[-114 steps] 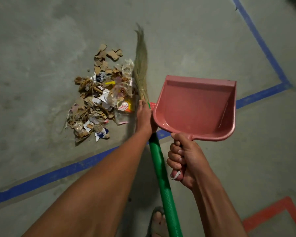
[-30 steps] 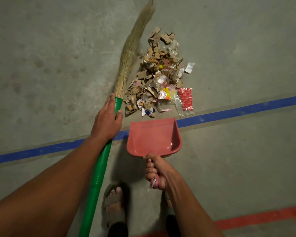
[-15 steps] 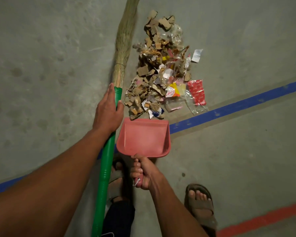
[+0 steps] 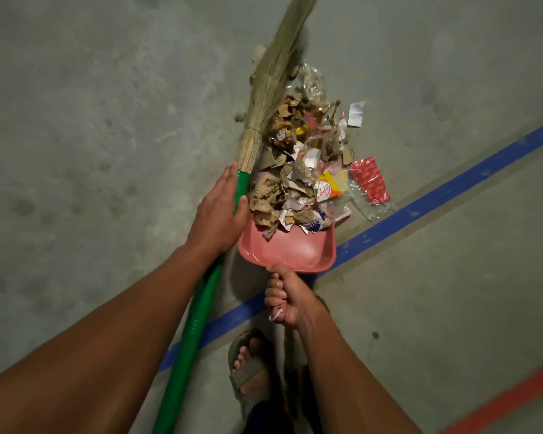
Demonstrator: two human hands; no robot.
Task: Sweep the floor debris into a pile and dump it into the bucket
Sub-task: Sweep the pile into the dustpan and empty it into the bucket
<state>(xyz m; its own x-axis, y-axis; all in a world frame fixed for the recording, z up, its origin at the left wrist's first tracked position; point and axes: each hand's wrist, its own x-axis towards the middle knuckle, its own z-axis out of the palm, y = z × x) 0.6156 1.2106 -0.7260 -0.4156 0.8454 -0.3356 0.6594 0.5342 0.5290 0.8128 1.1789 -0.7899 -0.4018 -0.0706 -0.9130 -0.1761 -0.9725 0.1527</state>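
Note:
A pile of debris [image 4: 298, 164], torn cardboard, paper scraps and plastic wrappers, lies on the concrete floor. My left hand [image 4: 221, 211] grips the green handle of a grass broom [image 4: 264, 92], whose bristles lie over the pile's left side. My right hand [image 4: 287, 296] grips the handle of a pink dustpan [image 4: 295, 252]. The dustpan's front lip sits under the near edge of the pile, and a few scraps rest on it. A red wrapper [image 4: 369, 180] and a clear plastic bag lie just right of the pile. No bucket is in view.
A blue tape line [image 4: 452, 186] runs diagonally across the floor under the dustpan. A red tape line [image 4: 514, 399] crosses the lower right corner. My sandalled foot [image 4: 251, 368] stands just behind the dustpan.
The dustpan has slid forward into the near edge of the pile, and scraps now lie on its lip. The broom has swung right, onto the pile's left side.

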